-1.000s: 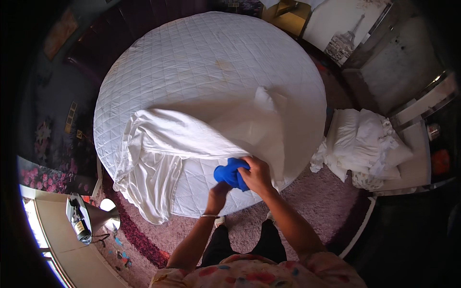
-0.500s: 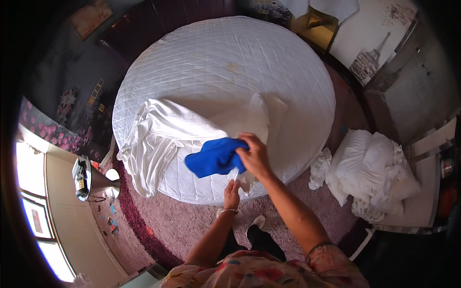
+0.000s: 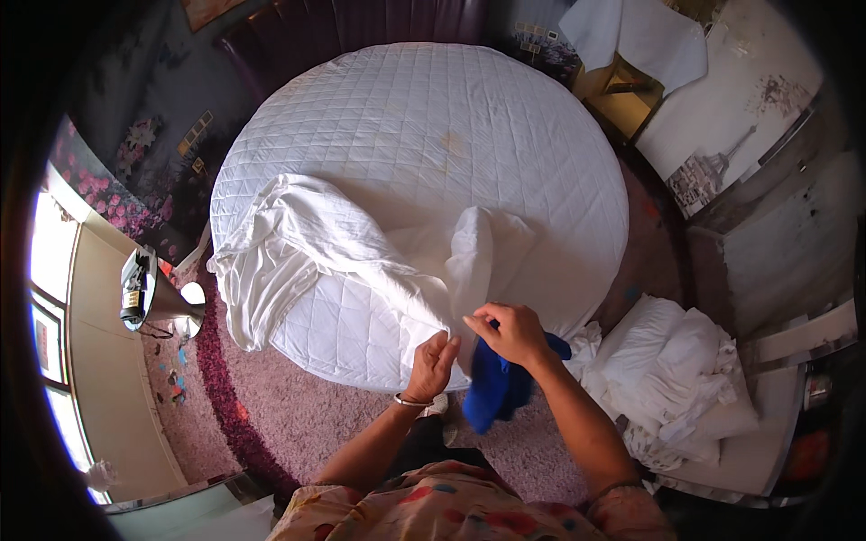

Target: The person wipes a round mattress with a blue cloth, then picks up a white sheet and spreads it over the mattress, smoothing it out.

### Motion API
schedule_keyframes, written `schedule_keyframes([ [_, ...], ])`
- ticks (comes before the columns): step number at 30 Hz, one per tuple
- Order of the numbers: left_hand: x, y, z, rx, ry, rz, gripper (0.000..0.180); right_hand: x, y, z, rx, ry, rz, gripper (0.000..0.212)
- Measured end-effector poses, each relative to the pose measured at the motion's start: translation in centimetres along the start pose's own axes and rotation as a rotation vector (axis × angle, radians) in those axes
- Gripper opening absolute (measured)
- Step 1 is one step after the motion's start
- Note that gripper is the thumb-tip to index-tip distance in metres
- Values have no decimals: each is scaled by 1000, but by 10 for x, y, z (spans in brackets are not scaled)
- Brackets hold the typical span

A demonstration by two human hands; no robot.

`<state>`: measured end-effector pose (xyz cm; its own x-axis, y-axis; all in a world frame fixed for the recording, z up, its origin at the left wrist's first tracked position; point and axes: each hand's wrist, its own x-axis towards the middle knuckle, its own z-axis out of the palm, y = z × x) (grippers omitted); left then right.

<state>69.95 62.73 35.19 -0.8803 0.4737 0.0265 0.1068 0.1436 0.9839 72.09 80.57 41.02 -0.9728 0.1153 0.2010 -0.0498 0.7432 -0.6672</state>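
Evidently limp, white sheet (image 3: 325,221): spread in folds over the near half of the round mattress (image 3: 388,117), with its left end bunched at the mattress's left edge; judged light, soft and unbreakable, likely to slide easily on the quilted cover. Best gripped by a free edge, as a fold picked up mid-cloth would probably drag the rest askew.

Blue cloth (image 3: 492,388): seen below the right hand, hanging past the mattress's near edge; judged soft, light and floppy, best gathered in a fistful. How it is supported cannot be told.

Left hand (image 3: 433,365): placed at the mattress's near edge, with thumb and fingers brought together, apparently pinched on the white sheet's edge.

Right hand (image 3: 512,334): held just right of the left one, over the mattress's near edge, with fingers bent; whether sheet, blue cloth or neither is gripped cannot be told.

Gold stand (image 3: 622,108): set beyond the mattress's far right edge, open-fronted, with white cloths (image 3: 667,45) draped over its top; something dark is shown inside, too small to be identified.

Bedding heap (image 3: 667,361): piled right of the mattress, white and rumpled; no container is seen around it.
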Motion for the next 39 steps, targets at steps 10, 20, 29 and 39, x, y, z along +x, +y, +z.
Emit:
schedule_keyframes([
  [10, 12, 29, 49, 173, -1, 248, 8, 28, 25, -3, 48, -219, 84, 22],
  [20, 71, -16, 162, 320, 470, 133, 10, 53, 92, -115, 594, -23, 50, 19],
  [29, 65, 26, 256, 312, 444, -55, 22, 77, 193, -197, 350, 84, -169, 19],
  [39, 144, 121, 330, -578, 527, -194, 32, -5, 230, -242, 145, -375, -213, 28],
])
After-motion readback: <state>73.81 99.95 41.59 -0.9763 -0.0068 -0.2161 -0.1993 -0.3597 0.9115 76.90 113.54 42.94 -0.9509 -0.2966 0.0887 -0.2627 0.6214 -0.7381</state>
